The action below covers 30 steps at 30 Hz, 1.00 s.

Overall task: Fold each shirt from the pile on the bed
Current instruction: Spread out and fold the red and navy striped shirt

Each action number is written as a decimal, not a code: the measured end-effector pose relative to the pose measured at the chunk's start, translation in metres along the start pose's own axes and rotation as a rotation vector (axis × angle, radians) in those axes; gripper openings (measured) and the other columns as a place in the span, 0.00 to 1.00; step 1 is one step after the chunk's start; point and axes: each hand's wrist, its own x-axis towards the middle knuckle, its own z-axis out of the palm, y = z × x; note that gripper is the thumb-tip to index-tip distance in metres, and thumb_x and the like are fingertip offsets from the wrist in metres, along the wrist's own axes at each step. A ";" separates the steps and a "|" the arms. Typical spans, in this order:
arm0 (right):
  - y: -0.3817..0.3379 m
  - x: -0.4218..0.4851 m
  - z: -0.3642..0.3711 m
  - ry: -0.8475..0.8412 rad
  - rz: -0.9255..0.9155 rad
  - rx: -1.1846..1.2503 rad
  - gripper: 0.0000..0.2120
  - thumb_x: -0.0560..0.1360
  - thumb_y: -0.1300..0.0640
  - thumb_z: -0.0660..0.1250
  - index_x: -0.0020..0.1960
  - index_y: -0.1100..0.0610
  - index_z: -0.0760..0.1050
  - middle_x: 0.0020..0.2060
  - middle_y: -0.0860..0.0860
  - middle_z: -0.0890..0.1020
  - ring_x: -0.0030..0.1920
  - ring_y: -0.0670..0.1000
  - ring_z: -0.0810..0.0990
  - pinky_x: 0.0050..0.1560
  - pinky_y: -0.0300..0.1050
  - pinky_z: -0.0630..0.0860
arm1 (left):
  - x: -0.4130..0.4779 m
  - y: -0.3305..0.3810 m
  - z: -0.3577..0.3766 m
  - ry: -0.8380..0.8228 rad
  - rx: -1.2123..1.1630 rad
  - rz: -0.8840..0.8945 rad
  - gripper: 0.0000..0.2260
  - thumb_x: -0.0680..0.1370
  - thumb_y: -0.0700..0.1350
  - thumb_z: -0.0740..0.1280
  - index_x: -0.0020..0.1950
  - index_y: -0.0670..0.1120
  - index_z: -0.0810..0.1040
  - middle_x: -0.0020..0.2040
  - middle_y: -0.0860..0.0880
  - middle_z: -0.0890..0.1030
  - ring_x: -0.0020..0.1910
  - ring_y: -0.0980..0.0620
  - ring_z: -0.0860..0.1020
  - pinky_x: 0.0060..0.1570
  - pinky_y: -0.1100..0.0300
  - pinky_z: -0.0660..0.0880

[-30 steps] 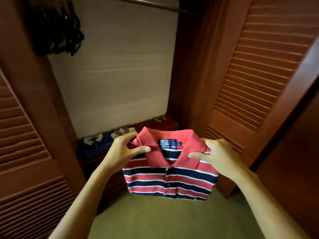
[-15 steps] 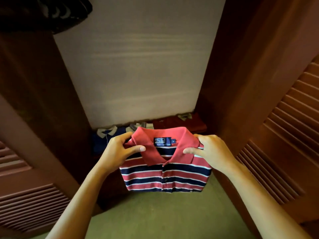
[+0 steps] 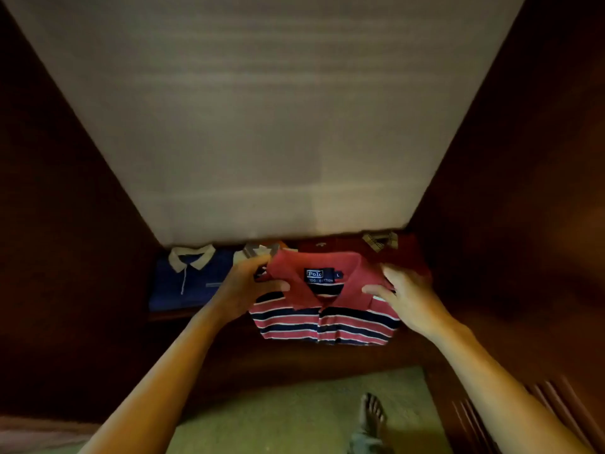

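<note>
A folded polo shirt (image 3: 327,319), red with navy and white stripes and a red collar, is held flat in front of me inside a wooden closet. My left hand (image 3: 244,286) grips its left shoulder near the collar. My right hand (image 3: 409,296) grips its right shoulder. The shirt hovers at the front of a low closet shelf, over other folded shirts. Which shirt lies directly beneath it is hidden.
On the shelf lie a folded blue shirt (image 3: 190,280) with a tan collar at left, a grey-collared one (image 3: 257,250) partly hidden, and a dark red one (image 3: 386,247) at right. Dark wooden walls close both sides. Green carpet (image 3: 294,404) and my bare foot (image 3: 371,414) are below.
I have stepped closer and looked down. Both hands carried the striped shirt forward and lower, up to the shelf with the other folded shirts. The louvred doors have slipped out of view.
</note>
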 end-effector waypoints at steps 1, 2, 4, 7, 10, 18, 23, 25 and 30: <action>0.024 0.024 0.004 -0.012 -0.013 0.043 0.17 0.72 0.35 0.63 0.50 0.47 0.76 0.40 0.42 0.81 0.41 0.41 0.79 0.43 0.51 0.78 | 0.025 -0.009 0.012 0.009 -0.024 -0.037 0.17 0.72 0.47 0.76 0.59 0.54 0.78 0.52 0.63 0.84 0.53 0.61 0.82 0.52 0.64 0.79; 0.049 0.050 0.008 -0.021 -0.029 0.057 0.17 0.73 0.35 0.62 0.51 0.46 0.77 0.40 0.41 0.81 0.42 0.41 0.80 0.42 0.50 0.78 | 0.052 -0.019 0.023 0.033 -0.051 -0.078 0.17 0.72 0.46 0.76 0.59 0.54 0.79 0.51 0.62 0.84 0.52 0.61 0.83 0.51 0.65 0.79; 0.095 0.094 0.017 -0.064 -0.030 0.086 0.18 0.73 0.35 0.61 0.53 0.45 0.77 0.42 0.40 0.81 0.43 0.40 0.80 0.43 0.47 0.78 | 0.101 -0.044 0.046 0.064 -0.074 -0.155 0.18 0.71 0.47 0.78 0.60 0.53 0.80 0.53 0.60 0.85 0.53 0.59 0.83 0.53 0.63 0.80; 0.162 0.148 0.036 -0.159 -0.006 0.200 0.14 0.71 0.32 0.61 0.54 0.34 0.74 0.46 0.36 0.81 0.47 0.37 0.80 0.47 0.41 0.78 | 0.161 -0.083 0.076 0.022 -0.065 -0.236 0.17 0.72 0.47 0.77 0.60 0.48 0.81 0.54 0.53 0.85 0.53 0.54 0.84 0.54 0.56 0.81; 0.222 0.193 0.058 -0.229 -0.001 0.257 0.12 0.72 0.29 0.61 0.52 0.31 0.73 0.46 0.37 0.80 0.44 0.39 0.81 0.43 0.46 0.78 | 0.213 -0.124 0.102 0.001 -0.065 -0.328 0.15 0.72 0.42 0.77 0.57 0.45 0.82 0.52 0.52 0.86 0.53 0.53 0.84 0.54 0.57 0.79; 0.337 0.360 0.175 -0.144 0.187 0.515 0.11 0.74 0.59 0.73 0.55 0.54 0.76 0.43 0.42 0.78 0.39 0.31 0.79 0.38 0.26 0.75 | 0.393 -0.274 0.130 0.156 -0.134 -0.426 0.16 0.71 0.41 0.78 0.54 0.37 0.78 0.47 0.40 0.84 0.43 0.54 0.84 0.44 0.58 0.82; 0.419 0.430 0.294 -0.050 0.347 0.582 0.22 0.74 0.60 0.74 0.66 0.59 0.74 0.52 0.51 0.80 0.53 0.51 0.80 0.43 0.31 0.75 | 0.452 -0.407 0.155 0.347 -0.280 -0.554 0.24 0.70 0.41 0.79 0.63 0.41 0.75 0.59 0.40 0.80 0.56 0.42 0.82 0.51 0.48 0.81; 0.439 0.436 0.320 0.020 0.397 0.601 0.26 0.72 0.59 0.75 0.68 0.60 0.73 0.60 0.55 0.79 0.59 0.54 0.78 0.52 0.39 0.76 | 0.456 -0.432 0.164 0.384 -0.274 -0.577 0.27 0.70 0.40 0.79 0.66 0.43 0.74 0.60 0.42 0.80 0.55 0.44 0.81 0.52 0.46 0.81; 0.446 0.436 0.320 0.022 0.291 0.546 0.24 0.75 0.60 0.73 0.69 0.55 0.72 0.59 0.49 0.77 0.60 0.51 0.76 0.58 0.47 0.75 | 0.459 -0.439 0.166 0.389 -0.248 -0.503 0.23 0.72 0.34 0.76 0.65 0.43 0.75 0.57 0.45 0.80 0.55 0.45 0.81 0.47 0.54 0.82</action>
